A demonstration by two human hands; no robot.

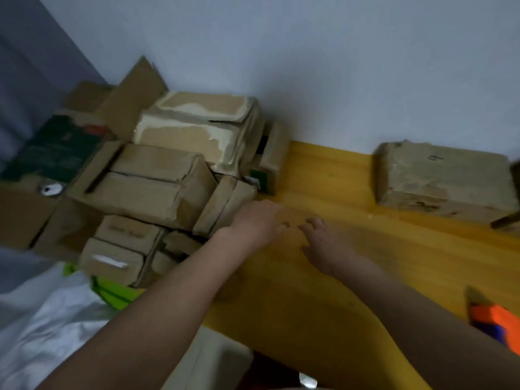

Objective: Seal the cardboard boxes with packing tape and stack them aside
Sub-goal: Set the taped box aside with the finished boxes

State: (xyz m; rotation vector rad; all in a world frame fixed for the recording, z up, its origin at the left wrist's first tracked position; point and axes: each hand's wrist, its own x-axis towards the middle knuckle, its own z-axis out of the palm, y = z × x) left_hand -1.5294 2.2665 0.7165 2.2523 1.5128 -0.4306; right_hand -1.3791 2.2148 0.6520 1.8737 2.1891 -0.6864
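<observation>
My two forearms reach out over the yellow table (351, 277). My left hand (257, 220) and my right hand (327, 243) are both loose and hold nothing, fingers slightly bent above the wood. Just left of my left hand is the pile of cardboard boxes (157, 181). One taped box (444, 181) stands apart at the wall. An orange tool (489, 319) lies at the right edge.

A yellow wooden table (365, 249) is running along a pale wall (309, 66). White plastic sheeting (42, 333) is lying at the lower left — a bright green item (112, 294) is peeking out beside it. A dark green printed carton (56, 147) is sitting far left — its print is too blurred to read.
</observation>
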